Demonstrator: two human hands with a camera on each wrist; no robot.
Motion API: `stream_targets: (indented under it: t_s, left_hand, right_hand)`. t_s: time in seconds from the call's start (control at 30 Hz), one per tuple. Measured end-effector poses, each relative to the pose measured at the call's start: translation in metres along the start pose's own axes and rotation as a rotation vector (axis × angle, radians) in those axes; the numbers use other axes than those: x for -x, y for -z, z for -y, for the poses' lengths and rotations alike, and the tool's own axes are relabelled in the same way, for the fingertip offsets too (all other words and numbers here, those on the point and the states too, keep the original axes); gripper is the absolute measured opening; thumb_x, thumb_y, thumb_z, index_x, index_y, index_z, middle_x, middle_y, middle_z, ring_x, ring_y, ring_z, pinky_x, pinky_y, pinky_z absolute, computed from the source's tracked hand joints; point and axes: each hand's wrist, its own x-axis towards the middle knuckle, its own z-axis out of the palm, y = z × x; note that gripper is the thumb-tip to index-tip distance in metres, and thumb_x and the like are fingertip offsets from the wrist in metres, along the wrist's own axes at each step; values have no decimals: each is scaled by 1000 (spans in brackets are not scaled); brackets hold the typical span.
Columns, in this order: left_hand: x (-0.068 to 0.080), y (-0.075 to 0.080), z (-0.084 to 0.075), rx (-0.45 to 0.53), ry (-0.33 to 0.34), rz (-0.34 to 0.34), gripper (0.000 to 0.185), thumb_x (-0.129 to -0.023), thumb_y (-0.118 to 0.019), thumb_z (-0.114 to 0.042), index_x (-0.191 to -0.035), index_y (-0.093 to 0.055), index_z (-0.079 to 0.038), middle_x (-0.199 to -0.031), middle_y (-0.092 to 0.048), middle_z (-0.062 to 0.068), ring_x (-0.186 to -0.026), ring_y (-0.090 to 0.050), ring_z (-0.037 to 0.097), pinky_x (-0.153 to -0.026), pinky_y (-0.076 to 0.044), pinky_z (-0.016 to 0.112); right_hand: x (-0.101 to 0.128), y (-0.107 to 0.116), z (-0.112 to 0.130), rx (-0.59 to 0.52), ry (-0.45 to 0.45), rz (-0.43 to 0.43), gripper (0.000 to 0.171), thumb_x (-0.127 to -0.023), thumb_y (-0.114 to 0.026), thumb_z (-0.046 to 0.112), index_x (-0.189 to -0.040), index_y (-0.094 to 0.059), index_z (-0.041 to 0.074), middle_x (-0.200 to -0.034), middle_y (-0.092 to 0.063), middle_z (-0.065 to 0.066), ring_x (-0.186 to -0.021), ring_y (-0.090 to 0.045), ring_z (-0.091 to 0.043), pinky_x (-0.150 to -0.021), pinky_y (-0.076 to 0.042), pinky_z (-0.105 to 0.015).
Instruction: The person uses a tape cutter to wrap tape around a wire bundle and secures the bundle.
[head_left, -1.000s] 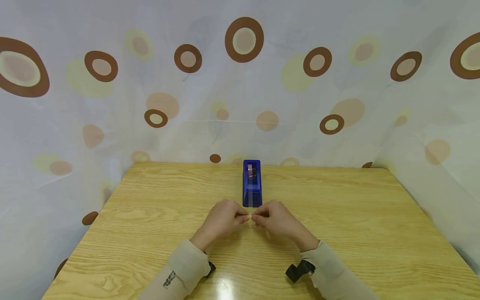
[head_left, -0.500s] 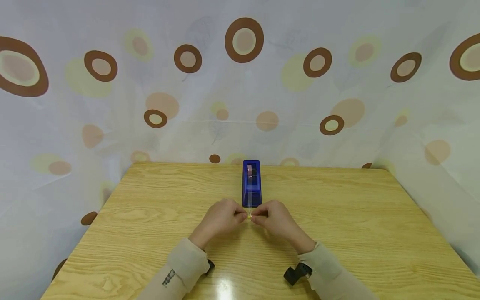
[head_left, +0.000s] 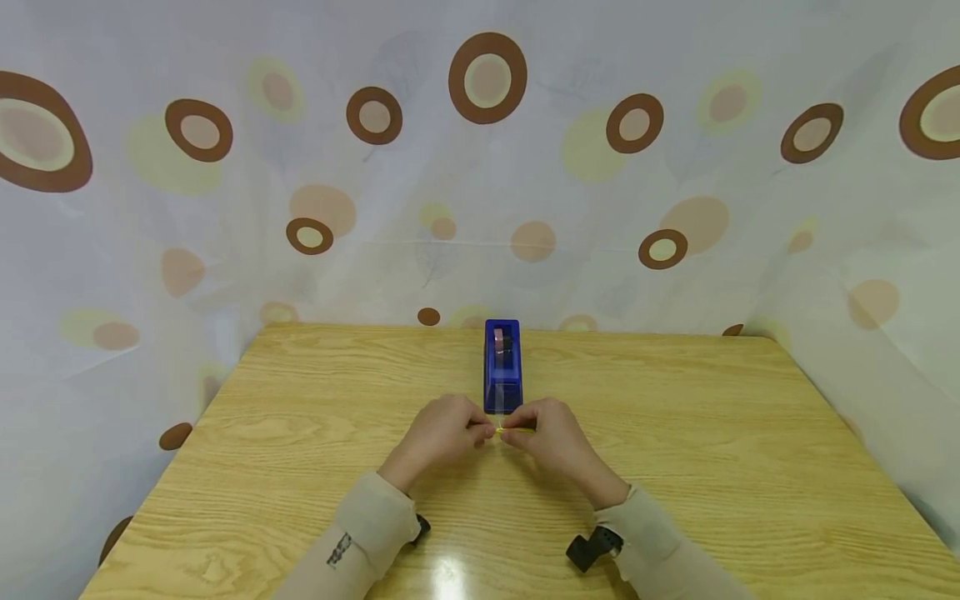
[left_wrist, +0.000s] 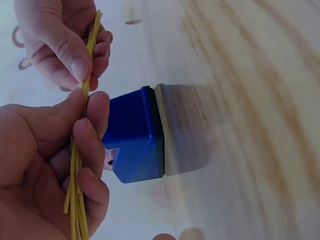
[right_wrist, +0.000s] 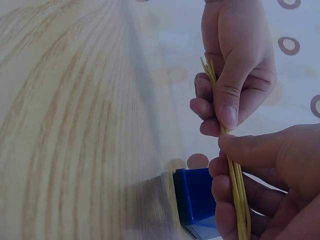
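My left hand (head_left: 448, 432) and right hand (head_left: 551, 433) meet fingertip to fingertip just in front of a blue tape dispenser (head_left: 491, 387). Between them they pinch a bundle of thin yellow strands (left_wrist: 76, 200), each with thumb and fingers. Loose strand ends stick out past the left hand in the left wrist view. In the right wrist view, the strands (right_wrist: 237, 185) run along my right fingers. A clear strip of tape (head_left: 500, 402) reaches from the dispenser down toward my fingertips. The fingers hide the middle of the bundle.
The dispenser stands on a wood-grain table (head_left: 315, 400), near its back edge. Behind it hangs a pale cloth (head_left: 420, 183) with brown circles. Black straps (head_left: 596, 546) with cameras sit on the wrists, over light sleeves (head_left: 375, 521).
My hands stay almost in place at the bundle, with small finger shifts. More of the yellow strands now shows past the right fingertips in the head view. The dispenser has not moved.
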Motion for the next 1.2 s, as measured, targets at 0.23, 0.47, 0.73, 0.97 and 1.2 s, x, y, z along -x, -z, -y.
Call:
stream_targets:
  t_s: [0.23,0.47,0.73,0.97,1.2]
  left_hand:
    - [0,-1,0,8,16,-25,14,-94,-69,-20,-92,-81,-12,-70,-66,-11,-58,-53,4,-55,-44,23]
    - [-3,-3,2,12,17,-69,12,-92,-72,-19,-96,-81,-11,-88,-74,-2,-60,-54,3,-55,-45,22]
    - [-4,-3,1,14,7,-88,12,-91,-73,-21,-97,-81,-13,-93,-75,-2,-76,-66,7,-64,-51,23]
    - [-4,-1,-1,30,22,-93,12,-90,-74,-21,-96,-81,-13,-92,-75,-1,-76,-67,8,-64,-51,24]
    - [-4,0,1,44,39,-76,14,-94,-70,-21,-96,-81,-14,-93,-75,-2,-71,-62,5,-62,-50,24]
  right_hand:
    - [-1,3,-2,-6,2,57,4,-88,-75,7,-89,-78,9,-89,-71,3,-86,-64,-13,-77,-54,-34]
    - [-3,11,-1,7,29,161,20,-99,-61,11,-87,-76,3,-81,-69,-4,-71,-58,-12,-64,-50,-30]
    - [-5,12,-3,1,71,165,18,-98,-61,9,-90,-76,1,-82,-70,-8,-73,-64,-16,-64,-52,-31]
    - [-7,9,-3,24,60,81,10,-93,-68,6,-89,-77,3,-84,-71,-1,-76,-62,-11,-69,-53,-31]
    - [-5,4,-5,32,62,26,6,-90,-72,5,-87,-78,6,-84,-72,1,-80,-64,-12,-74,-54,-33]
